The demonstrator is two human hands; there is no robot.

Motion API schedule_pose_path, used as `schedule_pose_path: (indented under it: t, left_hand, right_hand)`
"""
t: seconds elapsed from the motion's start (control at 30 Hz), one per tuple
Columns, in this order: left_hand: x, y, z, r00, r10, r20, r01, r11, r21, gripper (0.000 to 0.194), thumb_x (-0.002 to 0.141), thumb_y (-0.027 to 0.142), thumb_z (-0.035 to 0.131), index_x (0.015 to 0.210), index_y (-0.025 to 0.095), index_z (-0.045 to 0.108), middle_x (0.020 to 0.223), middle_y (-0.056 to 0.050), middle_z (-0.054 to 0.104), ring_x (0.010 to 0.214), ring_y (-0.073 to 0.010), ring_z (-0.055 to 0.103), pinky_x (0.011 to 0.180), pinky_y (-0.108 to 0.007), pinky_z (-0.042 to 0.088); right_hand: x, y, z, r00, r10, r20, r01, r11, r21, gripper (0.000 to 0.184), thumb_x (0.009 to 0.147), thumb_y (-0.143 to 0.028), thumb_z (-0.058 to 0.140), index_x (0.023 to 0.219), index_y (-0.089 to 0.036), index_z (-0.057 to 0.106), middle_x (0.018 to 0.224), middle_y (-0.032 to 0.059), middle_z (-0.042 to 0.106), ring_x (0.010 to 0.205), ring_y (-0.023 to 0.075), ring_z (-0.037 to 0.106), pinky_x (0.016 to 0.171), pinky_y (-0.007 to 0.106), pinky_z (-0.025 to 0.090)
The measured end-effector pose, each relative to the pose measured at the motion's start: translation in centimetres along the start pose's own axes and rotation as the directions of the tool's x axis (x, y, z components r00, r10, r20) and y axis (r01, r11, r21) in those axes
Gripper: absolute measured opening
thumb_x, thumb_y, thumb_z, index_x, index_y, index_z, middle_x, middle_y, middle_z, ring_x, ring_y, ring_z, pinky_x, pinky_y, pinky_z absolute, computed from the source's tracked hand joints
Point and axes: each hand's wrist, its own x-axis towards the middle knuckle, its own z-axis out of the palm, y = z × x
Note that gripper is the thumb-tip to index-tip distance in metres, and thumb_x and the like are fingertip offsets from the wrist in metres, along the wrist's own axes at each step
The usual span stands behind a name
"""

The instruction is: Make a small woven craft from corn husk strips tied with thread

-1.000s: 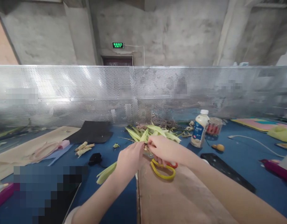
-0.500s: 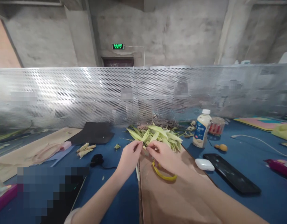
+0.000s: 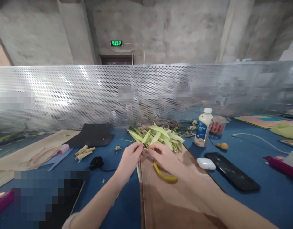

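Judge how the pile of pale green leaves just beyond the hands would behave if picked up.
The pile of pale green leaves would probably be light, since its pieces look thin. The long, narrow strips would likely flex rather than stay stiff. Loosely overlapped with no visible tie, some might slip away.

The one view comes from the person's head, above the near end of the board (image 3: 165, 198). It faces forward along the board and down onto the table (image 3: 127, 205) around it. The left hand (image 3: 131, 156) and right hand (image 3: 165, 158), over the board, are near; the metal screen (image 3: 89, 92) and wall (image 3: 186, 31) beyond the board are farther off.
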Motion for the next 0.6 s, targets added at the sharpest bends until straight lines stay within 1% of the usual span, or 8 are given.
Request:
schedule_pose_path:
  t: [0.13,0.23,0.4,0.6]
  left_hand:
    - [-0.07,-0.07,0.05,0.998,-0.058,0.022,0.059,0.996,-0.074,0.028,0.077,0.041,0.046,0.077,0.015,0.057,0.061,0.001,0.054,0.040,-0.0041,0.030,0.037,-0.016,0.020]
    - [-0.08,-0.12,0.10,0.994,-0.103,0.034,0.107,0.987,-0.123,0.026,0.077,0.041,0.047,0.082,0.016,0.053,0.062,0.002,0.054,0.039,-0.0034,0.029,0.037,-0.015,0.019]
    - [-0.02,0.02,-0.06,0.986,-0.156,0.061,0.165,0.969,-0.185,0.027,0.075,0.043,0.049,0.083,0.017,0.051,0.062,0.003,0.052,0.038,-0.0025,0.027,0.036,-0.014,0.015]
    - [0.04,0.06,-0.17,0.982,-0.171,0.079,0.184,0.957,-0.224,0.028,0.072,0.044,0.054,0.082,0.018,0.053,0.062,0.004,0.050,0.039,-0.0021,0.028,0.036,-0.014,0.014]
  right_hand:
    - [0.14,0.11,-0.03,0.995,0.097,0.017,-0.098,0.989,0.109,0.019,0.074,-0.034,0.052,0.069,-0.016,0.054,0.053,-0.0048,0.043,0.044,0.0067,0.036,0.043,0.020,0.029]
    - [0.16,0.13,0.00,0.985,0.167,0.039,-0.171,0.968,0.183,0.022,0.073,-0.037,0.053,0.069,-0.015,0.052,0.051,-0.0061,0.037,0.041,0.0050,0.028,0.039,0.019,0.022]
    - [0.24,0.44,-0.11,0.977,0.211,0.038,-0.214,0.943,0.255,0.024,0.071,-0.039,0.055,0.072,-0.015,0.053,0.055,-0.0056,0.037,0.042,0.0044,0.027,0.039,0.018,0.019]
    - [0.26,0.30,-0.24,0.972,0.232,0.048,-0.236,0.937,0.258,0.024,0.071,-0.039,0.056,0.071,-0.015,0.052,0.052,-0.0067,0.035,0.041,0.0037,0.026,0.038,0.017,0.019]
